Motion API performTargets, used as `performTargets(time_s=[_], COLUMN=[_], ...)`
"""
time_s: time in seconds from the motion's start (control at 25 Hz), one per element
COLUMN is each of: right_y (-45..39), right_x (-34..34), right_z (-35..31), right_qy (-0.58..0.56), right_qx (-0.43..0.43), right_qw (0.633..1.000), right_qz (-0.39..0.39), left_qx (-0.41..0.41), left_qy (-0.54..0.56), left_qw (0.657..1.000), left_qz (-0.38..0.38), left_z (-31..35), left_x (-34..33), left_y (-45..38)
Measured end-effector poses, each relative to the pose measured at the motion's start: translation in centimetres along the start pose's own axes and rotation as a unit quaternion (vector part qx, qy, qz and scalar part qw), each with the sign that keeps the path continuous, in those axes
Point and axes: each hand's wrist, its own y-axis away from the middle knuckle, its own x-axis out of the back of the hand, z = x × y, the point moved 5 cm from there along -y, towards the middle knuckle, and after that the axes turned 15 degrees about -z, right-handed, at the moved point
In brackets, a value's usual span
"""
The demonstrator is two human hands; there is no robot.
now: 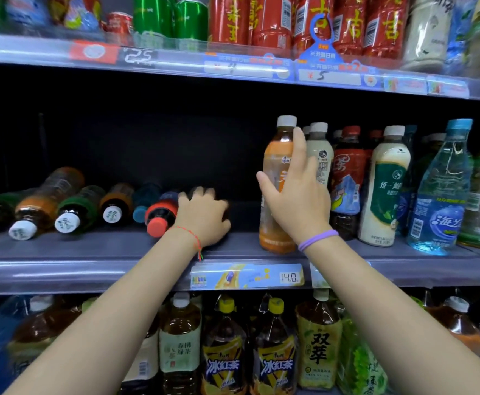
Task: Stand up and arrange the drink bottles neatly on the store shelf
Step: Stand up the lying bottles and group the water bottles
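On the middle shelf [90, 249] several bottles lie on their sides with caps toward me, among them a red-capped bottle [160, 213], a blue-capped bottle [144, 205] and a green-labelled bottle [76, 210]. My left hand [204, 216] curls over a dark lying bottle [225, 208], which it mostly hides, just right of the red-capped one. An orange-labelled bottle [274, 166] with a white cap stands upright at the shelf front. My right hand [295, 195] lies against it with thumb and fingers spread and fairly straight.
Right of the orange bottle stand upright rows: a pale milk-tea bottle [320, 155], a red-labelled tea bottle [347, 178], a white-and-green bottle [384, 189] and a clear blue water bottle [441, 192]. The upper shelf carries cans and red bottles, the lower shelf large tea bottles.
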Motion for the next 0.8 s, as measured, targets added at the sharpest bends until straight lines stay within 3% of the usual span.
performTargets(time_s=[0.12,0.24,0.36,0.4,0.48,0.64,0.72,0.8], right_y=[0.0,0.5,1.9,2.3,2.3,2.3,2.3,1.9], right_x=[-0.3,-0.4,0.4,0.2,-0.9,-5.1,-6.3,-6.4], right_z=[1.0,1.0,-1.3,-2.3,-3.7,-4.1,-4.2,-4.8], right_qy=[0.143,0.168,0.116,0.081,-0.012,-0.129,-0.148,-0.198], right_qx=[-0.024,-0.028,0.094,0.150,0.226,0.147,0.118,0.108], right_qw=[0.987,0.981,0.975,0.974,0.973,0.961,0.952,0.945], right_qz=[0.069,0.097,0.163,0.150,0.049,-0.197,-0.240,-0.235], left_qx=[0.050,0.037,0.020,0.015,0.001,-0.054,-0.076,-0.110], left_qy=[-0.021,-0.011,0.033,0.043,0.078,0.205,0.247,0.281], left_qw=[0.998,0.999,0.999,0.999,0.997,0.961,0.929,0.895], left_qz=[-0.012,-0.026,-0.033,-0.027,-0.001,0.179,0.265,0.329], left_z=[-1.0,-0.9,-0.8,-0.8,-0.7,-1.3,-1.8,-2.1], left_x=[-0.5,-0.3,0.4,0.5,0.7,2.7,4.6,6.7], left_y=[0.0,0.3,1.0,1.2,1.9,4.2,5.8,7.3])
